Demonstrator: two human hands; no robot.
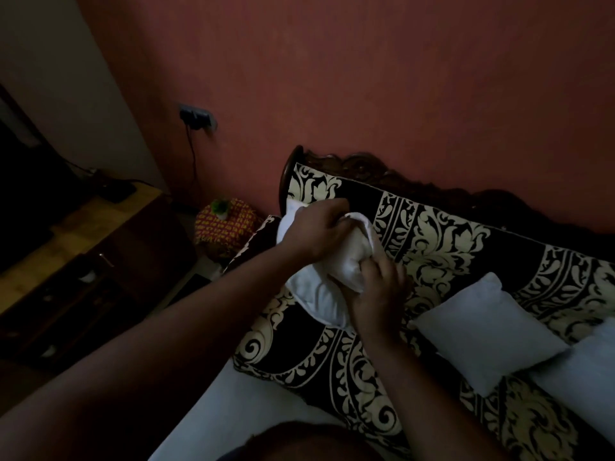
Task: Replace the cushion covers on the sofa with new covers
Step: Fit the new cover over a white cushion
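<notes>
A white cushion is held up over the sofa, which wears a black and cream patterned throw. My left hand grips the cushion's upper part and bunches the white fabric. My right hand grips its lower right side with curled fingers. Whether the white fabric is a cover or the bare insert I cannot tell. Two more white cushions lie on the seat to the right: one near the middle and another at the right edge.
A carved dark wooden backrest meets the red wall. Left of the sofa stands a small red and yellow patterned stool with a green object on top. A dark wooden cabinet fills the left side. A cable hangs from a wall socket.
</notes>
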